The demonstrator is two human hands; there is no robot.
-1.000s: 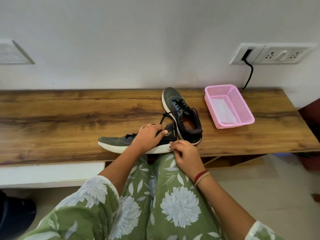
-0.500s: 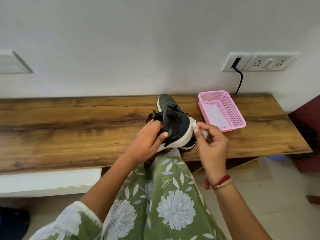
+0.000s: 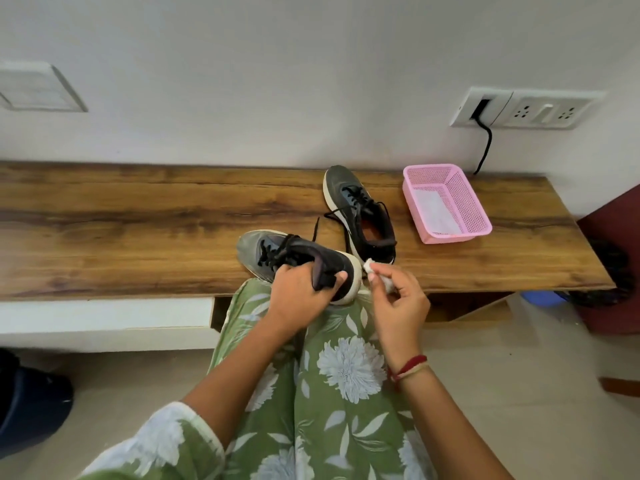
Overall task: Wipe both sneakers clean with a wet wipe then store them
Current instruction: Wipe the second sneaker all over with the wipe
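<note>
Tabletop [image 3: 138,220] — wood, strong dark grain, smooth, low satin sheen.
Near sneaker [image 3: 277,247], far sneaker [image 3: 349,199] — matt dark cloth uppers, cord laces, smooth off-white soles, rubbery look.
Wet wipe [image 3: 369,265]: white, soft, crumpled.
Basket [image 3: 465,199]: pink plastic, perforated mesh walls, slight gloss.
Socket plate [image 3: 540,110]: smooth white plastic.
Wall [image 3: 277,81]: matt paint.
Garment [image 3: 346,375]: matt printed cloth.
</note>
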